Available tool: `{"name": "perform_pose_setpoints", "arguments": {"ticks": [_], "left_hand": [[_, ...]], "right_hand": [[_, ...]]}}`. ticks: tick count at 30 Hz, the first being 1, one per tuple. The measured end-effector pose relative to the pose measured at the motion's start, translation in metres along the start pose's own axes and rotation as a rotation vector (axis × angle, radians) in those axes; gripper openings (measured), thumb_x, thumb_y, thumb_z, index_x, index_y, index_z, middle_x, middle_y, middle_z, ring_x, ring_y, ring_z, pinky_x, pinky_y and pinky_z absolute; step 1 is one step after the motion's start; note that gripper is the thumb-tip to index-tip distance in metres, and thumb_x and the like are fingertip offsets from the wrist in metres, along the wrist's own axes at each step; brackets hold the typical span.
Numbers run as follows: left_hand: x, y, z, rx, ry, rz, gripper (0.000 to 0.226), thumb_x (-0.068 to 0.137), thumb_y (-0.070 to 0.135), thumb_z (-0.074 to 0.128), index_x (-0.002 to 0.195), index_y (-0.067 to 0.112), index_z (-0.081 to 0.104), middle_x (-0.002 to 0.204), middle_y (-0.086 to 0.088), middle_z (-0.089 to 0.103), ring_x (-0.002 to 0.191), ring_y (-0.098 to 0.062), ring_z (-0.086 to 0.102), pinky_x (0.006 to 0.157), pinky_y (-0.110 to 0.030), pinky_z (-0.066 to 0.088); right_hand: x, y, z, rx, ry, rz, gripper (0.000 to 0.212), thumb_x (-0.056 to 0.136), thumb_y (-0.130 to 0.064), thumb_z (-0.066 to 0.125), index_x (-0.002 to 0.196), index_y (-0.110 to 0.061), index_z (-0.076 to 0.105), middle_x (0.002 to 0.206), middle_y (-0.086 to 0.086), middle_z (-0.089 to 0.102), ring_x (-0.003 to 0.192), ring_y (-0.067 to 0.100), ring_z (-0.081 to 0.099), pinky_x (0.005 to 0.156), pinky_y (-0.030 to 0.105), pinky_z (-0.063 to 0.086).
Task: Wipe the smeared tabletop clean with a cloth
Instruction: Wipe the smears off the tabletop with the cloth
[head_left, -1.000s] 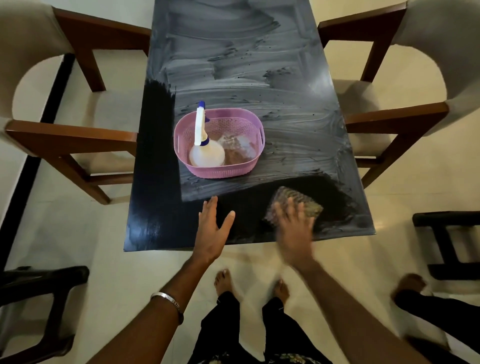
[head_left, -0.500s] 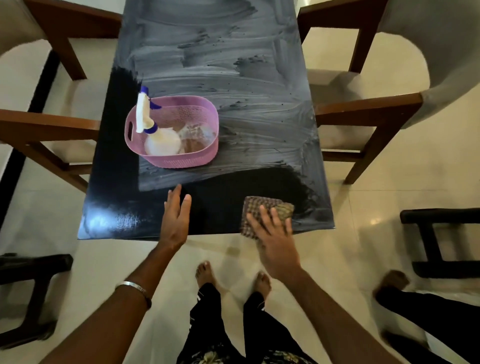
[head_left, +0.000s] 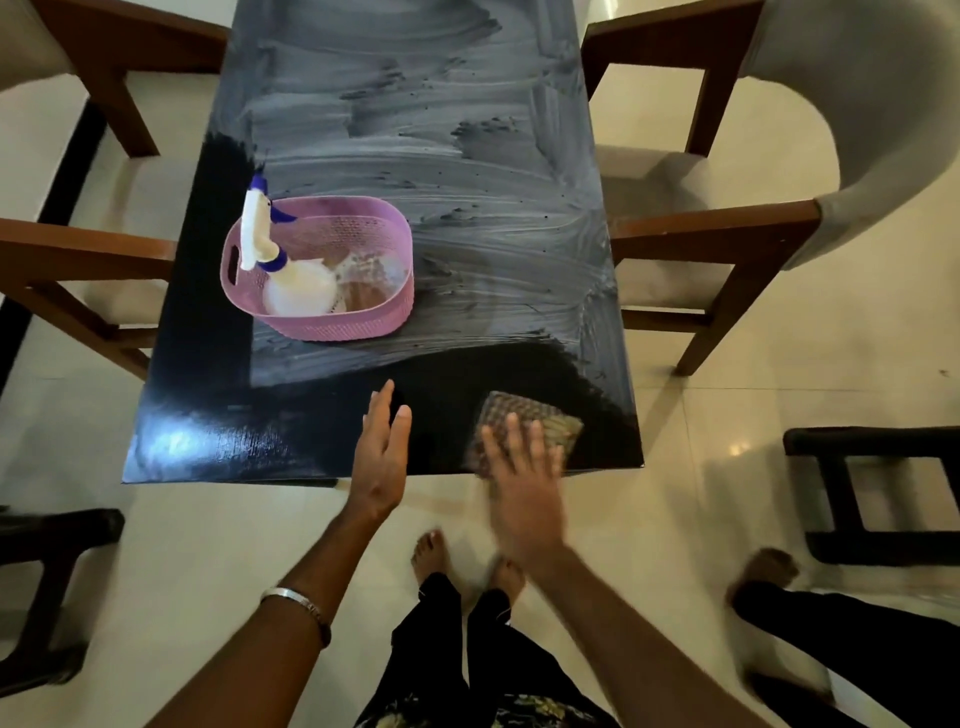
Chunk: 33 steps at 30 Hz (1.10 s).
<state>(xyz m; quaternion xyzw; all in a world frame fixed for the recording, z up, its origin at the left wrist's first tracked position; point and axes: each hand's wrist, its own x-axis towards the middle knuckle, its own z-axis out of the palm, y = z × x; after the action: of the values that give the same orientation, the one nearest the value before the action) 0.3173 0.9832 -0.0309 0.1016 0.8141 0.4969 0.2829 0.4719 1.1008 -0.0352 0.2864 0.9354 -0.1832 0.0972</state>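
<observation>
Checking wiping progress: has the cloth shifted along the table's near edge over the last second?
Yes. The cloth slid left along the near edge, away from the table's right corner, under the right hand.

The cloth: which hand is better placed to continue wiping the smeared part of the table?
Right. The right hand lies flat on the cloth, just below the smears. The left hand is bare at the table edge.

A home dining room: black table (head_left: 322, 431), cushioned wooden chairs (head_left: 727, 228), glossy tiled floor (head_left: 779, 405).
</observation>
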Motion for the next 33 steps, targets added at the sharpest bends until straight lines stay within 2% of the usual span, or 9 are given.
{"name": "perform_pose_setpoints", "arguments": {"ticks": [4, 7, 11, 15, 19, 23, 27, 30, 33], "left_hand": [[0.003, -0.006, -0.008, -0.035, -0.029, -0.019, 0.071, 0.088, 0.065, 0.030, 0.152, 0.034, 0.026, 0.162, 0.004, 0.018, 0.149, -0.011, 0.010, 0.121, -0.040, 0.012], [0.005, -0.008, -0.009, 0.000, -0.050, -0.014, 0.070, 0.089, 0.063, 0.029, 0.152, 0.035, 0.025, 0.162, 0.004, 0.017, 0.149, -0.011, 0.009, 0.121, -0.040, 0.010], [0.005, 0.000, -0.001, 0.051, -0.074, 0.023, 0.067, 0.091, 0.059, 0.030, 0.153, 0.032, 0.024, 0.162, 0.004, 0.015, 0.149, -0.007, 0.003, 0.115, -0.024, 0.001], [0.005, 0.009, 0.003, 0.033, -0.104, 0.013, 0.068, 0.089, 0.060, 0.031, 0.153, 0.036, 0.022, 0.162, 0.007, 0.012, 0.146, -0.007, -0.001, 0.114, -0.027, 0.002], [0.007, 0.013, -0.002, -0.005, -0.113, -0.011, 0.068, 0.089, 0.061, 0.032, 0.152, 0.037, 0.022, 0.162, 0.008, 0.012, 0.148, -0.011, 0.000, 0.113, -0.029, 0.005], [0.010, 0.009, -0.010, -0.019, -0.118, 0.001, 0.066, 0.091, 0.059, 0.033, 0.152, 0.037, 0.022, 0.162, 0.007, 0.014, 0.149, -0.011, 0.002, 0.115, -0.030, 0.005], [0.013, 0.005, -0.017, -0.050, -0.112, 0.009, 0.067, 0.091, 0.056, 0.033, 0.153, 0.034, 0.021, 0.161, 0.007, 0.020, 0.149, -0.012, 0.014, 0.121, -0.044, 0.016], [0.015, 0.003, -0.023, -0.063, -0.060, 0.013, 0.069, 0.091, 0.054, 0.034, 0.154, 0.032, 0.019, 0.161, 0.009, 0.019, 0.148, -0.011, 0.017, 0.121, -0.047, 0.020], [0.017, 0.005, -0.024, -0.016, -0.028, 0.034, 0.070, 0.092, 0.053, 0.033, 0.154, 0.026, 0.019, 0.162, 0.008, 0.018, 0.149, -0.010, 0.012, 0.122, -0.045, 0.013]], "right_hand": [[0.018, -0.065, 0.017, -0.024, -0.167, -0.262, 0.082, 0.097, -0.030, 0.052, 0.154, -0.044, -0.005, 0.161, -0.009, -0.024, 0.147, 0.023, -0.029, 0.117, 0.052, -0.017], [0.028, -0.052, 0.011, -0.060, -0.176, -0.320, 0.080, 0.098, -0.030, 0.051, 0.154, -0.044, -0.003, 0.163, -0.008, -0.020, 0.149, 0.021, -0.025, 0.118, 0.049, -0.016], [0.032, 0.019, -0.011, -0.024, -0.020, -0.091, 0.075, 0.099, -0.029, 0.043, 0.155, -0.043, -0.004, 0.165, -0.003, -0.016, 0.150, 0.024, -0.019, 0.119, 0.050, -0.010], [0.047, 0.096, -0.042, -0.009, 0.025, 0.198, 0.066, 0.102, -0.030, 0.036, 0.156, -0.040, 0.000, 0.166, 0.002, -0.009, 0.152, 0.028, -0.012, 0.122, 0.056, -0.001], [0.066, 0.077, -0.041, 0.032, 0.064, 0.348, 0.067, 0.101, -0.029, 0.040, 0.158, -0.035, 0.005, 0.167, 0.004, -0.007, 0.152, 0.033, -0.008, 0.120, 0.060, 0.000], [0.073, -0.003, -0.027, -0.009, 0.017, 0.132, 0.084, 0.094, -0.028, 0.052, 0.157, -0.037, -0.003, 0.165, 0.003, -0.013, 0.151, 0.032, -0.013, 0.117, 0.056, -0.010], [0.070, -0.084, -0.001, -0.180, -0.186, -0.211, 0.094, 0.091, -0.031, 0.059, 0.156, -0.035, -0.009, 0.162, 0.002, -0.025, 0.148, 0.030, -0.026, 0.115, 0.055, -0.016], [0.072, -0.072, -0.002, -0.151, -0.212, -0.318, 0.084, 0.095, -0.030, 0.054, 0.154, -0.040, -0.006, 0.164, -0.004, -0.019, 0.149, 0.023, -0.024, 0.116, 0.050, -0.017], [0.080, -0.021, -0.019, -0.109, -0.115, -0.265, 0.073, 0.099, -0.029, 0.044, 0.155, -0.042, -0.001, 0.166, -0.005, -0.012, 0.151, 0.023, -0.016, 0.121, 0.052, -0.008]]}}
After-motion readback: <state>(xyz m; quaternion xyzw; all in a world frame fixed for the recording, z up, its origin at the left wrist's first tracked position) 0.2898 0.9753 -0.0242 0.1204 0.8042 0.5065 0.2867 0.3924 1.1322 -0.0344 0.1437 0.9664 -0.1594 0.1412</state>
